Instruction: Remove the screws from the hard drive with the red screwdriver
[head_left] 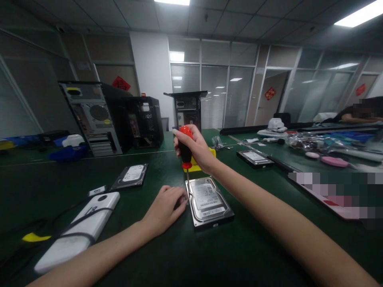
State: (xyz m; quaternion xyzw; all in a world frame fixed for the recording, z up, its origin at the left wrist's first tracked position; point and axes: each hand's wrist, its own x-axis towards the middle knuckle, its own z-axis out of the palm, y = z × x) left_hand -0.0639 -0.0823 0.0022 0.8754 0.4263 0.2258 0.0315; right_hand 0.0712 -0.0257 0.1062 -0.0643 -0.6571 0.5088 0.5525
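Note:
My right hand (pixel 196 143) is wrapped round the red and black handle of a screwdriver (pixel 186 153), held upright. Its thin shaft points down to the upper left edge of a hard drive (pixel 206 195), which lies label up on the green table. Whether the tip sits in a screw is too small to tell. Beside the drive's left edge rests my left hand (pixel 167 207), its fingers curled and its fingertips close together near the shaft's lower end. What they pinch, if anything, I cannot make out. Behind the drive, partly covered by my right hand, is a yellow object (pixel 196 165).
More hard drives lie at left (pixel 133 175) and right (pixel 255 157). A white power bank-like block (pixel 80 227) with a black cable is at front left. Computer cases (pixel 98 115) stand behind. Bagged parts (pixel 305 143) cover the right side, where another person (pixel 356 113) leans on the table.

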